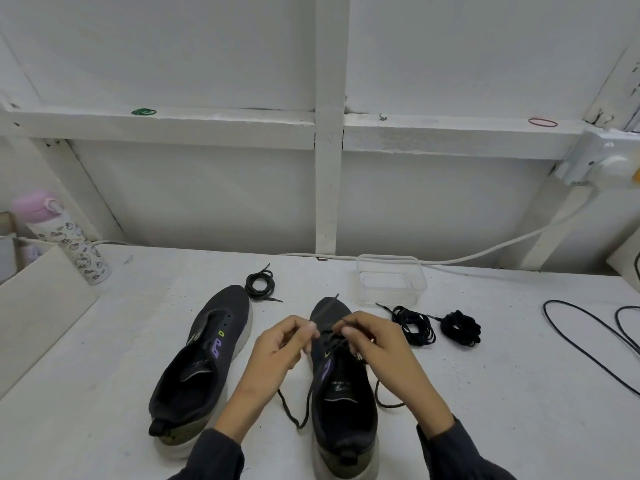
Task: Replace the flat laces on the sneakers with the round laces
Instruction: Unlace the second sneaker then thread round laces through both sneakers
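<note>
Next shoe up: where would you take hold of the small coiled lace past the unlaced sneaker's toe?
Probably pinch the coiled lace across the bunched strands on its right side, coming from above: it lies flat on the table, and the unlaced sneaker crowds its near-left side, while the right is open.

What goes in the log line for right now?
left hand: pinches lace | right hand: pinches lace | half-laced sneaker: under hands | other sneaker: no lace | coiled lace: untouched
</note>
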Tool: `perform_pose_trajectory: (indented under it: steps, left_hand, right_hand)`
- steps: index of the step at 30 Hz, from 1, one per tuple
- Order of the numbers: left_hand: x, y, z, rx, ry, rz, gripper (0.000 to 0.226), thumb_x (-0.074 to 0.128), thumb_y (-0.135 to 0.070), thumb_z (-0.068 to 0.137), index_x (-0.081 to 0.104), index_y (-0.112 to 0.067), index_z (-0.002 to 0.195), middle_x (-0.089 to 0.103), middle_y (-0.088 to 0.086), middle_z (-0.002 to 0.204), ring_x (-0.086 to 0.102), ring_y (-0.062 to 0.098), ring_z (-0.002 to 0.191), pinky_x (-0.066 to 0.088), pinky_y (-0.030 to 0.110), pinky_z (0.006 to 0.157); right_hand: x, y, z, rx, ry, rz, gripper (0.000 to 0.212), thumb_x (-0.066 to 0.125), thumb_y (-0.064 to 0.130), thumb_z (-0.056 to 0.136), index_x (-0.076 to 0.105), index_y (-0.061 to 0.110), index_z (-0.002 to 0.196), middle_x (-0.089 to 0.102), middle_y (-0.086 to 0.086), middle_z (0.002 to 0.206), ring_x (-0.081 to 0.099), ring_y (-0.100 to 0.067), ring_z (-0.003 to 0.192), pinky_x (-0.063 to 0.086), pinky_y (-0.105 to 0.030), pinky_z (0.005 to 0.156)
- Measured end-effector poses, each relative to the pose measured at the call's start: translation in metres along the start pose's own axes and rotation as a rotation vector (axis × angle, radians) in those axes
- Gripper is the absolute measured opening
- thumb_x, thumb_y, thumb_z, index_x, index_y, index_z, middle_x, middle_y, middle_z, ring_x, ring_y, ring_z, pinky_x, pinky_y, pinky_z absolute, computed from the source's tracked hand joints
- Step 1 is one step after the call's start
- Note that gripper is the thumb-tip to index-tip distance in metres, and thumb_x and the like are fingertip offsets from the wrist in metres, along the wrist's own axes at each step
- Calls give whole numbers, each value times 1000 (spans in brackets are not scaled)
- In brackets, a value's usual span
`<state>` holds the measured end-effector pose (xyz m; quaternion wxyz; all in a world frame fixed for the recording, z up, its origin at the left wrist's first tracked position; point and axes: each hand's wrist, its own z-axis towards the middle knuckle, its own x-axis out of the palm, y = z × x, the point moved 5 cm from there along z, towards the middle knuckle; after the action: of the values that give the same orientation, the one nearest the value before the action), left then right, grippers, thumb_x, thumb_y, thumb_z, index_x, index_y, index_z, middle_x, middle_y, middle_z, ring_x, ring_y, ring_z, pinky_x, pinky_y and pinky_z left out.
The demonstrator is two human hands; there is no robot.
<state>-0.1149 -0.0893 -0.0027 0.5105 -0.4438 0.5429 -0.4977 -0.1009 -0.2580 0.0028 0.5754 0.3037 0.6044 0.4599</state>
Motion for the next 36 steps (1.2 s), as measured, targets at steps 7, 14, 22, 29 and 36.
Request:
perform_pose_trajectory:
  steps: [7,14,22,29,36]
  left_hand:
    - [-7,25,-2,-40,108,62,25,48,-30,99,65,-20,114,69,5,72,52,15,50,35,19,52]
    - [-5,29,-6,-65,145,119,22,46,-17,102,67,-16,109,68,3,69,52,16,51,39,14,56]
    - [1,11,-6,113,47,277,33,73,-38,80,66,-38,112,66,-18,111,62,7,102,52,20,80]
    - [5,4,-1,203,-90,187,18,73,-6,84,78,-22,89,72,-8,75,65,8,65,52,20,62]
    - [-7,35,-10,-99,132,182,10,69,-15,90,73,-17,80,72,1,77,64,12,64,40,17,52]
  right_hand:
    - [8,-15,-4,64,24,38,15,67,31,90,69,25,77,50,10,57,43,-4,56,36,-24,60]
    - [14,-11,-5,64,29,285,18,63,30,94,72,19,83,65,-2,72,56,-9,70,44,-23,69]
    - [17,-7,-5,43,55,305,17,65,22,92,73,20,78,67,-6,73,60,-12,72,47,-29,73]
    - [15,-5,-8,42,85,298,21,64,26,93,75,22,76,67,3,69,58,-7,69,43,-20,68]
    - [4,-22,-12,77,48,-42,3,70,29,78,72,31,77,52,11,53,44,-3,53,38,-25,59]
